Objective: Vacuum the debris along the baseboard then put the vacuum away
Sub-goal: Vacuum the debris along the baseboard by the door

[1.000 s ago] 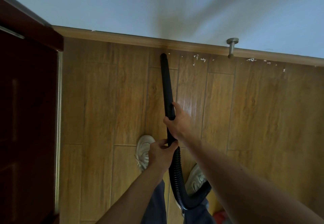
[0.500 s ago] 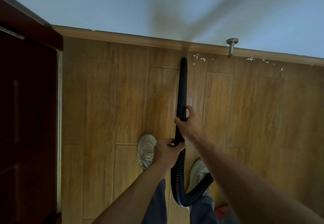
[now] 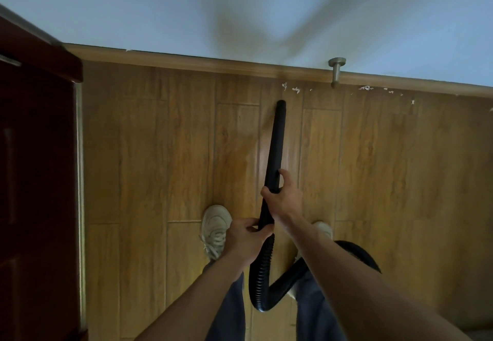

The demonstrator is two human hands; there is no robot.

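The pale blue wall (image 3: 133,7) fills the top of the frame, with soft shadows across its middle. Below it, the wood-look plank floor (image 3: 160,154) takes up most of the rest. A dark red-brown door (image 3: 34,180) runs down the left edge. A light wooden baseboard (image 3: 186,60) crosses the frame where the wall meets the floor, sloping slightly down to the right.

Two bare forearms come in from the bottom edge, above grey trouser legs (image 3: 232,314). At centre frame is the black vacuum wand (image 3: 276,148), a smooth stiff tube pointing up the frame. Its tip (image 3: 281,104) is short of the baseboard and just below the nearest scraps. Whether it touches the floor I cannot tell. The right hand (image 3: 284,200) is wrapped round the lower part of the wand, thumb lying up along it. Just below and left, the left hand (image 3: 246,238) grips the place where the wand joins the ribbed hose (image 3: 260,274). The hose drops, loops at lower centre and runs right behind the right forearm.

A pale sneaker (image 3: 214,227) sits left of the hands, and the toe of a second sneaker (image 3: 324,228) shows to the right. A metal doorstop (image 3: 336,72) stands out from the baseboard at upper right. White debris (image 3: 294,89) lies along the baseboard left of the doorstop, and more scraps (image 3: 366,88) trail off to its right.
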